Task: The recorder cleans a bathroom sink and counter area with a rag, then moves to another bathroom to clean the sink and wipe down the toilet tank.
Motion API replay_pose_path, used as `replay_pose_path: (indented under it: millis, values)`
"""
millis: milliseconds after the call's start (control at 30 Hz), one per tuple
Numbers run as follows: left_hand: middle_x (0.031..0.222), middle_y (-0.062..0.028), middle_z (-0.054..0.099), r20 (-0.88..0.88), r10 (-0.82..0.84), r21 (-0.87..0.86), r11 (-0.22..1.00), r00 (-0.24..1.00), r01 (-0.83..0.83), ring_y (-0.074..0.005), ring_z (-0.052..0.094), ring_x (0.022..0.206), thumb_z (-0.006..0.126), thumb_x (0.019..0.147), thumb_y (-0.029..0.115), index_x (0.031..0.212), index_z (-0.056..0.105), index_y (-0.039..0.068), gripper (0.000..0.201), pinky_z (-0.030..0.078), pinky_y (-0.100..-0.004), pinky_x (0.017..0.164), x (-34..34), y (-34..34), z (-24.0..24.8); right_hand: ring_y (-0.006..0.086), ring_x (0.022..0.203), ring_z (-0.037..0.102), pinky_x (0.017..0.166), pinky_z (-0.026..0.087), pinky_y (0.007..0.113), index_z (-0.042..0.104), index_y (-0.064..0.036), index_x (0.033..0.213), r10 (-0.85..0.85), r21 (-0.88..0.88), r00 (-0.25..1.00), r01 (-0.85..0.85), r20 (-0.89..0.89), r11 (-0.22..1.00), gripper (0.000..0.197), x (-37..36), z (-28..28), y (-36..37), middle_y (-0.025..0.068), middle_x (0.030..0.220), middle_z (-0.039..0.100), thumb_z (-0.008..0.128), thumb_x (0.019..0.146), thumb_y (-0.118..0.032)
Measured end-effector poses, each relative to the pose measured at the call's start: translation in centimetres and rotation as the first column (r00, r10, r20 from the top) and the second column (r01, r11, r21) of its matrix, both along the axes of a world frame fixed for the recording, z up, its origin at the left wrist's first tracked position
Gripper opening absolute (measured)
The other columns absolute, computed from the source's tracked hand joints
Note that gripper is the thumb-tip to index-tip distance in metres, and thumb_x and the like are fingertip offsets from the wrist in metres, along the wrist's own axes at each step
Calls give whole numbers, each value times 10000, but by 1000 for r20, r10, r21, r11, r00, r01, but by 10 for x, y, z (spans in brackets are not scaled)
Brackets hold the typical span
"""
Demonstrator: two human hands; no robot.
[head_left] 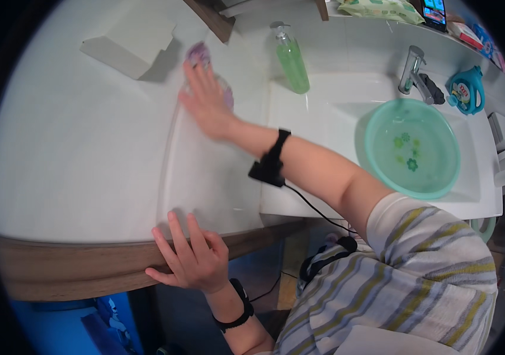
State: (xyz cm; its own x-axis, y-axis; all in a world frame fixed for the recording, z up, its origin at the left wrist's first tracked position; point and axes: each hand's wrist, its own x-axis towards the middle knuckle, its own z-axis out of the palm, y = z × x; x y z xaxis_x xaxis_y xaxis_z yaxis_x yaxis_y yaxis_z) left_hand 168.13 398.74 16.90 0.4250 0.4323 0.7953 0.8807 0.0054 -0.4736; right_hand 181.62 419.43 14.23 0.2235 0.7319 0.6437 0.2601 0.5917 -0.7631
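Observation:
My right hand [208, 100] reaches far forward and holds a purple-and-white cloth [198, 53] against the white surface [86, 148]. Bunched cloth shows past the fingertips and along the right side of the palm; the part underneath is hidden. Nearer to me, my left hand [190, 254] is open, its fingers spread over the wooden front edge [75, 269] and fingertips resting on the white top. Nothing is in it. Black bands sit on both wrists, with a cable running from the right one.
A white box-like piece [131, 44] juts out at far left. Right of my reaching arm stand a green pump bottle [294, 65] and a chrome faucet [412, 71]. A green basin [415, 177] holding water sits in the sink, near a blue detergent bottle [467, 89].

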Motion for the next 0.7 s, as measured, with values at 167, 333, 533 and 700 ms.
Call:
replay_pose_path:
  millis: [167,333,533,700]
  values:
    - [1049,13,615,-13,-28,-8,1000,1000,28,-228,532,1065,532,705,148,836,637,182,171,82,-499,1046,-1,3,-2,329,1323,14,1046,62,460,109,-65,1369,-113,-297,981,61,-161,953,646,30,-42,54,173,1430,54,292,884,-450]
    - [1038,24,619,1,-38,-6,999,999,38,-217,540,1052,530,704,158,835,637,182,171,81,-496,1047,0,4,-1,360,1295,142,1043,147,430,178,-4,1343,-263,-465,948,153,-181,872,639,-8,-140,25,226,1398,136,354,882,-410]
    - [1022,56,620,-2,-14,-2,1000,1000,14,-195,547,1040,532,720,147,846,638,184,169,91,-488,1045,-3,4,0,391,1309,36,1056,92,418,99,21,1354,71,-423,983,-136,-167,896,728,-80,-146,-120,268,1401,39,455,845,-357]
    - [1005,70,620,-4,28,5,1000,1000,-28,-178,552,1028,548,750,132,871,637,184,159,117,-483,1032,3,3,5,416,1303,-11,1031,20,515,88,-30,1373,419,42,904,-424,82,905,738,-52,-67,-149,208,1426,26,452,831,-375]
